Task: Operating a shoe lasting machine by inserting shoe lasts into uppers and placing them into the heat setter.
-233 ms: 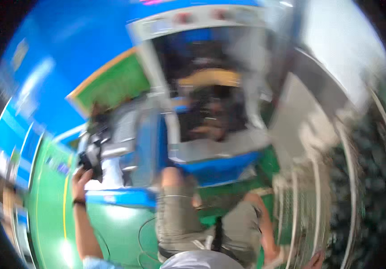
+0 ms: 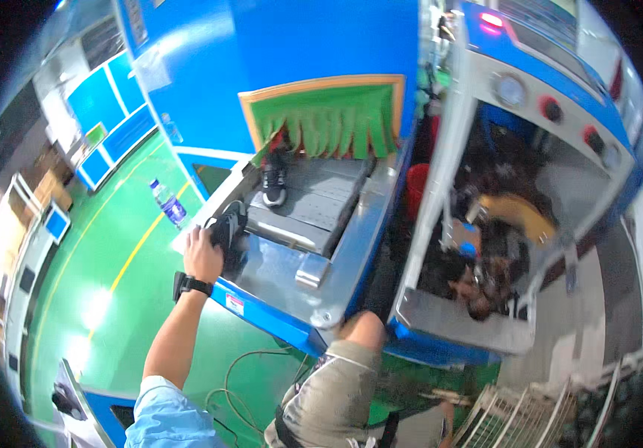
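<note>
Blue and Green Prevail

The sneaker (image 2: 274, 183) is coloured black and white, the nearer shoe (image 2: 228, 228) black with white markings. The green strip curtain (image 2: 321, 127) is framed in orange-tan; the cabinet (image 2: 321, 45) is painted blue, the green floor (image 2: 131, 325) striped with yellow.

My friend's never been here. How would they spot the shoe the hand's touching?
Find the tall blue machine with a green fringe. Below it is a grey conveyor; at its near left corner, the left hand touches a dark shoe. Unlike the other shoe by the fringe, this one has a hand on it.
</note>
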`<state>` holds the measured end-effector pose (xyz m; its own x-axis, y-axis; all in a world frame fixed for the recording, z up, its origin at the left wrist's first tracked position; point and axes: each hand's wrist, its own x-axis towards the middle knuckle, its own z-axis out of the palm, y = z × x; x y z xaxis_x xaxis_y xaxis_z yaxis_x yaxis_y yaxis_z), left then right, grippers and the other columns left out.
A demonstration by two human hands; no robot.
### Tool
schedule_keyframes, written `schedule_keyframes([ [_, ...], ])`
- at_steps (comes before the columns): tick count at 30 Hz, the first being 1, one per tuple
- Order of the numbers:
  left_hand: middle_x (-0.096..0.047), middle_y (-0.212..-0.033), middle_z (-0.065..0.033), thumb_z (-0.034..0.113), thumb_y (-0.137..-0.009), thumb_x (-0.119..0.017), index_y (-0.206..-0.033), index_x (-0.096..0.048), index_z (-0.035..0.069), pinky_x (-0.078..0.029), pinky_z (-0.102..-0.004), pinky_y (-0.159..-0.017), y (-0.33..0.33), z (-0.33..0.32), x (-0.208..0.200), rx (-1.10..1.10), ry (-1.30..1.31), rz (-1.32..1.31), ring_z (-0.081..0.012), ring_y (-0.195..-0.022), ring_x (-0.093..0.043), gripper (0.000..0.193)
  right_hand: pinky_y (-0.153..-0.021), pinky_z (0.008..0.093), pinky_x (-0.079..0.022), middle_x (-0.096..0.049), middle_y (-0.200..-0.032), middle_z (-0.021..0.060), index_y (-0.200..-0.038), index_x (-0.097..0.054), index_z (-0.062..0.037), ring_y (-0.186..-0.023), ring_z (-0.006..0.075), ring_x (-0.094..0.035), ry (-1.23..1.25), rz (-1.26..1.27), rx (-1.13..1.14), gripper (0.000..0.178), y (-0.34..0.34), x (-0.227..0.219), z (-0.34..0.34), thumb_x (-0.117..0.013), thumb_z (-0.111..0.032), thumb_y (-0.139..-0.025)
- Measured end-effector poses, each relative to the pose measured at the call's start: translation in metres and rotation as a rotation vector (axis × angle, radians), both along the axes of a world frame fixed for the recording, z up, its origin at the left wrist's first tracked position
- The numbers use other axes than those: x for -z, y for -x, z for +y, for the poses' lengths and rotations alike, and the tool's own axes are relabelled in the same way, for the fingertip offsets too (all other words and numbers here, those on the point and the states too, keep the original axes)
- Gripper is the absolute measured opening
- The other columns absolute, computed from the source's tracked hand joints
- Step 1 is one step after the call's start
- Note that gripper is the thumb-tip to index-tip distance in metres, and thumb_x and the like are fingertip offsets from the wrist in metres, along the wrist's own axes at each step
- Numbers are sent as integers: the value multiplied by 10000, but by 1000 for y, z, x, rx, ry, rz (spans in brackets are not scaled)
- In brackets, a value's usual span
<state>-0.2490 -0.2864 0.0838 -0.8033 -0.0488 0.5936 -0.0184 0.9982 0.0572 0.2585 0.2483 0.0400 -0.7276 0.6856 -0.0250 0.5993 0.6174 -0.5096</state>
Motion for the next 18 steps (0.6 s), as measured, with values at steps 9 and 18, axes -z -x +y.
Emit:
schedule_keyframes([
  [9, -623, -1219, -240, 638, -688, -756, -1275, -543, -28, -479, -428, -1003, 245, 123, 78, -67, -584, -549, -345, -1197, -591, 912, -955, 414, -516, -663, -1219, 181, -1325, -610, -59, -1128, 313, -629, 347, -343, -121, 430, 121, -6, -28, -570, -349, -1010],
  [18, -658, -1125, -177, 442, -818, -706, -1163, -614, 16, -520, -477, -903, 282, 118, 85, -195, -682, -507, -354, -1061, -655, 556, -1099, 438, -419, -551, -1418, 99, -1500, -434, -153, -1323, 282, -500, 715, -268, -168, 525, 88, 77, -2, -563, -332, -1024],
])
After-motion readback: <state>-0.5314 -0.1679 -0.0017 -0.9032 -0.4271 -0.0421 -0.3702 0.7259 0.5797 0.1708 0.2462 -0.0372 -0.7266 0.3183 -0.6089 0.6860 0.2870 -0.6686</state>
